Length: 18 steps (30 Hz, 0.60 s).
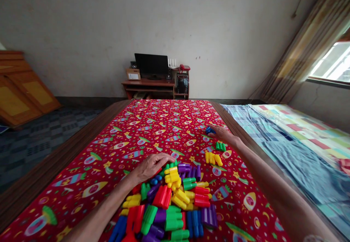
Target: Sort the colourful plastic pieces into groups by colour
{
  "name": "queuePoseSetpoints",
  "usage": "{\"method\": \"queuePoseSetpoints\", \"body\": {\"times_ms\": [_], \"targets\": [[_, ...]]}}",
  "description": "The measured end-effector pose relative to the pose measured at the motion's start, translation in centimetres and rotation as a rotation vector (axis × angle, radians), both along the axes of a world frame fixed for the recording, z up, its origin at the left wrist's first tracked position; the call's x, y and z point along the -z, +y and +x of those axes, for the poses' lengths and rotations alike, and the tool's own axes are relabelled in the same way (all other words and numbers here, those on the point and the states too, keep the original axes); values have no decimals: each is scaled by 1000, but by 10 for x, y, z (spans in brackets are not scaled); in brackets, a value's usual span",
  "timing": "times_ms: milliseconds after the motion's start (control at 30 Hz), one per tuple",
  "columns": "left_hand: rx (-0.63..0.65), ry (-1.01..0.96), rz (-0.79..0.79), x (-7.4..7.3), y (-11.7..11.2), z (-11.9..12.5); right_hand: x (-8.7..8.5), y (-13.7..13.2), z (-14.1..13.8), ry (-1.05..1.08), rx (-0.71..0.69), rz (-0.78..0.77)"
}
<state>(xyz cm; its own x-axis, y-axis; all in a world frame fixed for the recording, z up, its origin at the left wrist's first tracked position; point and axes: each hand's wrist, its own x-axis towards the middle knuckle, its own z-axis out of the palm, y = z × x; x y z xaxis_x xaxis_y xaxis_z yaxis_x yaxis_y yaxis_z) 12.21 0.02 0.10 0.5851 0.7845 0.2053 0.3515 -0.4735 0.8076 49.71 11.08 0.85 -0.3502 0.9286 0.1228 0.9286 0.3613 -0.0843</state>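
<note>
A heap of ribbed plastic toy blocks (172,216) in red, yellow, green, blue and purple lies at the front of the table. My left hand (154,164) rests over the heap's far left edge, fingers stretched out and their tips by a green block (166,167); its thumb is hidden. Farther off to the right, my right hand (222,134) has its fingers closed on a blue block (210,130) at the cloth. Nearer to me than that hand, a green block (220,146) and yellow blocks (213,159) lie apart from the heap.
A red patterned cloth (109,162) covers the long table. Beyond it stands a desk (149,83) with a monitor (151,66), a carton and a red telephone (184,67). A bed (295,143) is on the right, a wooden cabinet (24,89) on the left.
</note>
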Motion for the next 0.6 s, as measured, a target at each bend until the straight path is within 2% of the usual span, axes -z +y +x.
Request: {"method": "queuePoseSetpoints", "body": {"times_ms": [100,300,600], "targets": [[-2,0,-14,1,0,0,7,2,-6,-53,35,27],[-2,22,8,6,3,-3,12,-1,-7,-87,4,76],[-5,6,4,-1,-1,1,4,-8,9,21,-135,82]]}}
